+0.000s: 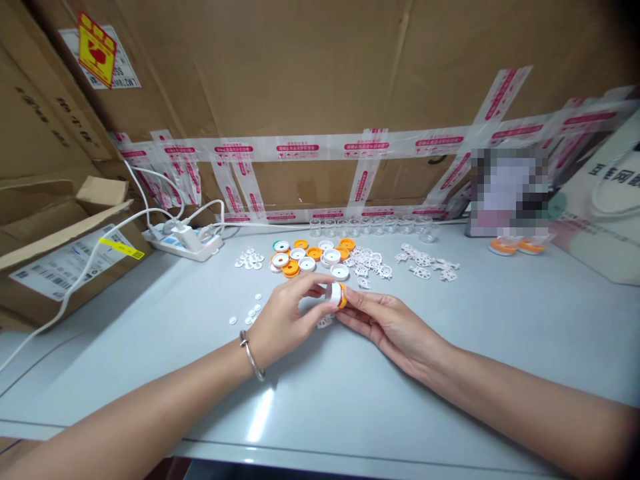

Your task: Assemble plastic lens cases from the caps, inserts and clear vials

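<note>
Between my two hands is a small round white and orange piece [336,294], tilted on its side. My left hand [290,317] pinches its white side between thumb and fingers. On the orange side, my right hand [383,323] grips it with the thumb above and fingers below. Just behind are white and orange round caps [307,265] in a loose group. Some white openwork parts [367,260] lie right of the caps, and a few more [325,321] show partly beneath my hands. Small white discs [250,259] are piled left of the caps, with several others [252,312] nearer my left wrist.
Clear cups [375,227] line the back of the grey table [320,413]. More white parts [421,261] lie to the right, near orange-based pieces [503,247]. A power strip [193,245] with white cables and an open cardboard box [75,250] stand left. Large cartons [300,73] form a wall behind.
</note>
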### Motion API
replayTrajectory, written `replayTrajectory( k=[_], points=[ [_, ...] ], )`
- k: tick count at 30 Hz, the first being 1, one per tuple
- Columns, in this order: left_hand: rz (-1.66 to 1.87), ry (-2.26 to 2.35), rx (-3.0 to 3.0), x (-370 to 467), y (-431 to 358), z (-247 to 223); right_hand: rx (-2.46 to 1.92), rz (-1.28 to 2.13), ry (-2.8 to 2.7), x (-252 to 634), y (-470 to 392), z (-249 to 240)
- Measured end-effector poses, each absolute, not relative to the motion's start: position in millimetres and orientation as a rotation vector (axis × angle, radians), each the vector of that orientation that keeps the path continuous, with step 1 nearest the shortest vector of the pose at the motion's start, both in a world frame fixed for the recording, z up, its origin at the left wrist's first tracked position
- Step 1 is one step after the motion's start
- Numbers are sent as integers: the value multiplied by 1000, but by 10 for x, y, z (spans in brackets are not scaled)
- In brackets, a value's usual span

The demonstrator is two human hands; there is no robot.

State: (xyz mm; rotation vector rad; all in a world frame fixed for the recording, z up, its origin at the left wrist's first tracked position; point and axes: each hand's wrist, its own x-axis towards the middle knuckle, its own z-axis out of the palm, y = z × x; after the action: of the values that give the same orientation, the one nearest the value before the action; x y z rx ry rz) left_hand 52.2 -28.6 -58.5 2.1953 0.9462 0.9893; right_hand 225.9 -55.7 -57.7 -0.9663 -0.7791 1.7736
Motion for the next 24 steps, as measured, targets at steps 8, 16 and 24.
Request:
replayTrajectory(
  k=[8,16,24],
  points=[
    [914,940,1984,556,-261,-565,-1003,1747,-741,2244,-543,-617],
    [855,964,1888,576,-232,-605,-1045,1721,-694,2235,-566,-582],
    [867,969,1886,585,-217,-602,-996,1735,-757,2252,-611,-518]
  ],
)
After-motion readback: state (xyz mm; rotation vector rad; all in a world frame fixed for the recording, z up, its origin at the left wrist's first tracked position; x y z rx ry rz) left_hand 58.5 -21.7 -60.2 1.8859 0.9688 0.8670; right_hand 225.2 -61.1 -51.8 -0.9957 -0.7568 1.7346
